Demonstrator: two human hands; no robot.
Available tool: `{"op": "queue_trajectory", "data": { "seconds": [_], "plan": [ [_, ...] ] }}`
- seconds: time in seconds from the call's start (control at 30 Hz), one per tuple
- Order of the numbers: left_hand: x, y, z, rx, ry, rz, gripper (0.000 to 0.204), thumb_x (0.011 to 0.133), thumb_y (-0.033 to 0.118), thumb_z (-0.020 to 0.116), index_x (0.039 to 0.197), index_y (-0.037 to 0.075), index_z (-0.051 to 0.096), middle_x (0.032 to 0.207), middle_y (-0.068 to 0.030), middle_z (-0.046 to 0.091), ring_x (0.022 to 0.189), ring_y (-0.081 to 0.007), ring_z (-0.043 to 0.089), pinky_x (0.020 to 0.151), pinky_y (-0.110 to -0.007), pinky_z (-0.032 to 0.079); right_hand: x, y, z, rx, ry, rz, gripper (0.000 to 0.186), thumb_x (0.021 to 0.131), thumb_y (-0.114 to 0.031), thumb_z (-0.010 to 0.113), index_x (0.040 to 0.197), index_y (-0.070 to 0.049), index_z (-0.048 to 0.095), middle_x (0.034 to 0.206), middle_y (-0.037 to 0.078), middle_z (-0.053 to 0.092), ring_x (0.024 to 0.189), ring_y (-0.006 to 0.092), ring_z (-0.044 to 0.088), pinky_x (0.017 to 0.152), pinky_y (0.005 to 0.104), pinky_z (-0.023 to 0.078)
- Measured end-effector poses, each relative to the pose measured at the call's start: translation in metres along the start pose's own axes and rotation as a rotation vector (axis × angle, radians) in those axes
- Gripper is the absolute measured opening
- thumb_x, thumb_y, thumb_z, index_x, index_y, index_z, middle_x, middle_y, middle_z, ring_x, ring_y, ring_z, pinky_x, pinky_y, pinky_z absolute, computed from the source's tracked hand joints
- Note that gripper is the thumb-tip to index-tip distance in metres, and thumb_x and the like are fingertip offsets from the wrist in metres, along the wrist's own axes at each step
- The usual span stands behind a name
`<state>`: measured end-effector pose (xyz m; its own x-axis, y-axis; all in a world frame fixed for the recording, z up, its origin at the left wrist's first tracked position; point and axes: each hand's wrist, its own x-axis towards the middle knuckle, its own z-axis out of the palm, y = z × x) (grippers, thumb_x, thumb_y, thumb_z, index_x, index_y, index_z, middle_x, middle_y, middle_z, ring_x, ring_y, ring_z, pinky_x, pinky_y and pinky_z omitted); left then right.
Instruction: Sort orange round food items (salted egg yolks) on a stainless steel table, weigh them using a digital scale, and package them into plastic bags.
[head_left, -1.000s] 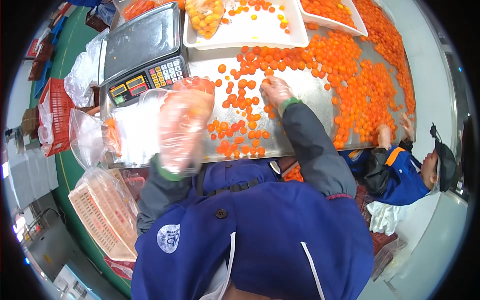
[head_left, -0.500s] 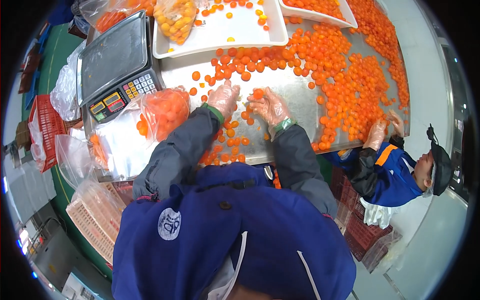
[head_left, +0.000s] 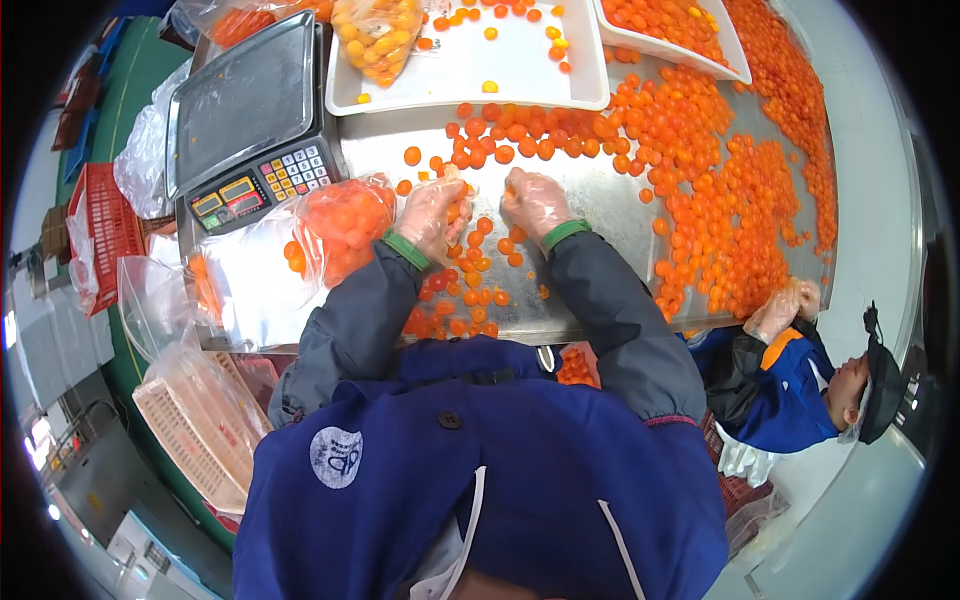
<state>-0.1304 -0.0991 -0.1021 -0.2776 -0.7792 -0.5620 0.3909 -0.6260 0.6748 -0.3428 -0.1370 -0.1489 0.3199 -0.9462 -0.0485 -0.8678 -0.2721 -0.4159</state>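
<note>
My left hand (head_left: 430, 216), in a clear plastic glove with a green band at the wrist, curls round a few small orange-red fruits that look like cherry tomatoes (head_left: 459, 209). Gloved the same way, my right hand (head_left: 541, 204) is closed just above the metal tabletop (head_left: 600, 220); whatever its fingers hold is hidden. Between and below the hands lie several loose cherry tomatoes (head_left: 472, 283). A clear bag of cherry tomatoes (head_left: 345, 225) rests beside my left forearm.
A weighing scale (head_left: 250, 110) stands at the left. White trays (head_left: 470, 104) sit along the far side, one bearing a bag of yellow fruits (head_left: 376, 38). A large heap of cherry tomatoes (head_left: 720, 210) spreads over the right. A co-worker's gloved hands (head_left: 785, 308) are at its near edge.
My right hand has closed; the tomato seen at its fingertips no longer shows. My left hand has turned, and tomatoes now show in it. The view has shifted slightly.
</note>
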Motion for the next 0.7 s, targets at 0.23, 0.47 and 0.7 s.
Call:
{"op": "queue_trajectory", "data": {
  "seconds": [0.23,0.47,0.7],
  "plan": [
    [0.006,-0.010,0.000,-0.379,0.198,-0.093,0.032,0.099,0.029,0.055,0.116,0.002,0.057,0.086,-0.0060,0.057,0.069,-0.0118,0.056,0.048,-0.018,0.040,0.046,0.027,-0.024,-0.163,0.427,-0.146,0.007,0.080,-0.014,0.068,0.082,-0.012,0.062,0.085,0.009,0.060,0.081,0.0318,0.062,0.067,0.0433,0.053],
    [0.007,-0.004,-0.017,-0.379,0.105,-0.137,0.024,0.099,0.027,0.057,0.109,0.005,0.060,0.084,-0.0070,0.057,0.072,-0.0152,0.056,0.049,-0.022,0.040,0.033,0.041,0.006,-0.107,0.394,-0.234,0.012,0.077,-0.014,0.072,0.082,-0.016,0.062,0.085,0.005,0.060,0.079,0.0273,0.063,0.061,0.0406,0.054],
    [0.055,0.008,0.020,1.375,0.326,0.903,0.008,0.092,0.018,0.057,0.092,0.012,0.063,0.080,-0.0089,0.063,0.081,-0.0303,0.064,0.069,-0.042,0.051,0.033,0.001,-0.004,0.079,0.268,-0.217,0.016,0.083,-0.010,0.069,0.096,-0.015,0.061,0.093,0.008,0.061,0.085,0.0295,0.065,0.068,0.0390,0.054]
  ]
}}
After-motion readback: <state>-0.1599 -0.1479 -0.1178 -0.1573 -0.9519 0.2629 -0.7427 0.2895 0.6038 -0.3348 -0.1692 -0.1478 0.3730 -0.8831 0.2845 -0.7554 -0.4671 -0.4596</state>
